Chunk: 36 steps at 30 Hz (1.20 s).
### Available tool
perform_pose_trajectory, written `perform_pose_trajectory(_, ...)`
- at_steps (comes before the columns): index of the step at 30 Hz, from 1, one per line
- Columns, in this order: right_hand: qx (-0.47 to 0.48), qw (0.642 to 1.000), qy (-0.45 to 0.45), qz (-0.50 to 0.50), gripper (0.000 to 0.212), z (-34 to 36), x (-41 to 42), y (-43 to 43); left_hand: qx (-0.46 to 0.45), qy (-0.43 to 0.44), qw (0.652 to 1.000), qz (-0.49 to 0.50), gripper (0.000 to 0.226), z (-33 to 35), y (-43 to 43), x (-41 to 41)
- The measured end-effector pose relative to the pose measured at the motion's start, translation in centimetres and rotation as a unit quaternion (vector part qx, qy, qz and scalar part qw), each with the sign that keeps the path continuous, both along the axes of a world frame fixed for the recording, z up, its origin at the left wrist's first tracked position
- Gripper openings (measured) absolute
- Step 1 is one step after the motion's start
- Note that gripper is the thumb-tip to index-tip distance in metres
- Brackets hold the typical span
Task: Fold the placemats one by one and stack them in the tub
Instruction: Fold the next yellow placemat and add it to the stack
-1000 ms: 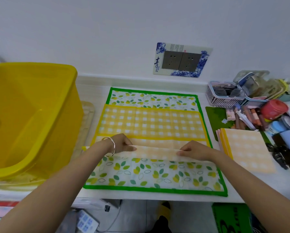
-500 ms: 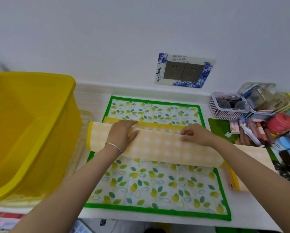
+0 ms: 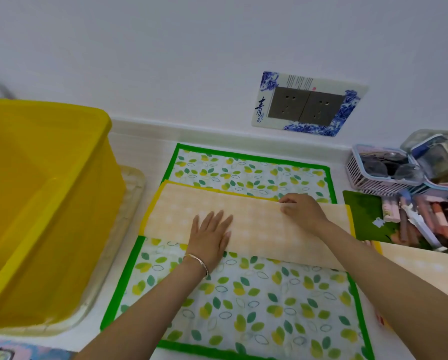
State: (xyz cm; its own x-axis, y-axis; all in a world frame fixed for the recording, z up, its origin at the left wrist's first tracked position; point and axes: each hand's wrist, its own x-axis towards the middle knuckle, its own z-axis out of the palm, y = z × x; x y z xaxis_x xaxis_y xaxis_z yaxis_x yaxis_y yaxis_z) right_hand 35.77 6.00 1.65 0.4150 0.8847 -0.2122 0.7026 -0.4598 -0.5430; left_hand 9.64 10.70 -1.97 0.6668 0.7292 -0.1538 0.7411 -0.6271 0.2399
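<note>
— Pressing flat on the folded yellow placemat (image 3: 246, 224) is the left hand (image 3: 210, 236), fingers spread and palm down, a thin bangle (image 3: 197, 261) at the wrist. And the other one?

— The right hand (image 3: 302, 211) rests on the far long edge of that same mat, fingers curled down onto the fabric near its right end. Whether it pinches the edge or only pushes on it, I cannot tell.

— Where does the mat lie?

— Doubled over into a long band, pale side up, yellow binding showing along the far and left edges. It sits across the middle of a leaf-print placemat (image 3: 243, 302) with a green border, spread open on the white worktop (image 3: 139, 144).

— The tub?

— The yellow tub (image 3: 46, 203) stands to the left, just beside the leaf-print mat. No mat shows in the part of it I can see.

— Anything to the right?

— Another pale yellow mat (image 3: 423, 266) lies past the right forearm, partly cut off. Behind it, a basket (image 3: 358, 175) holding sunglasses and a clutter of tubes (image 3: 420, 219). A double wall socket (image 3: 306, 105) sits above.
</note>
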Motion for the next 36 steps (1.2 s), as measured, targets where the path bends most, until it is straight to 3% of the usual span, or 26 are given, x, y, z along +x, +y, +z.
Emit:
perform_pose_trajectory(8, 0.044, 0.988, -0.146, 0.008, 0.029, -2.4, -0.4, 0.6, 0.014, 0.034, 0.999, -0.002, 0.057, -2.4, 0.0, 0.8)
perform_pose_trajectory(13, 0.116, 0.986, -0.116, -0.019, 0.038, -3.6, -5.7, 0.3, 0.028, 0.002, 1.000, -0.002, 0.079, -3.3, 0.1, 0.9)
perform_pose_trajectory(15, 0.122, 0.987, -0.106, -0.011, 0.041, -4.1, -9.0, 0.3, 0.043, -0.011, 0.999, -0.003, 0.076, -3.7, 0.2, 0.8)
perform_pose_trajectory(22, 0.053, 0.989, -0.139, -0.017, 0.059, -6.7, -14.3, 0.5, 0.041, -0.044, 0.998, 0.026, 0.054, -3.9, 0.3, 0.7)
perform_pose_trajectory(24, 0.046, 0.987, -0.153, -0.016, 0.070, -7.0, -14.0, 0.2, 0.027, -0.040, 0.998, 0.027, 0.058, -3.7, 0.3, 0.6)
perform_pose_trajectory(29, 0.016, 0.982, -0.185, -0.025, 0.071, -6.9, -11.3, -1.9, 0.026, 0.014, 1.000, 0.009, 0.091, -3.3, 0.2, 0.8)
perform_pose_trajectory(36, -0.011, 0.977, -0.200, -0.065, 0.071, -7.0, -5.4, -6.4, 0.029, 0.028, 0.999, 0.000, 0.095, -3.0, 0.2, 0.7)
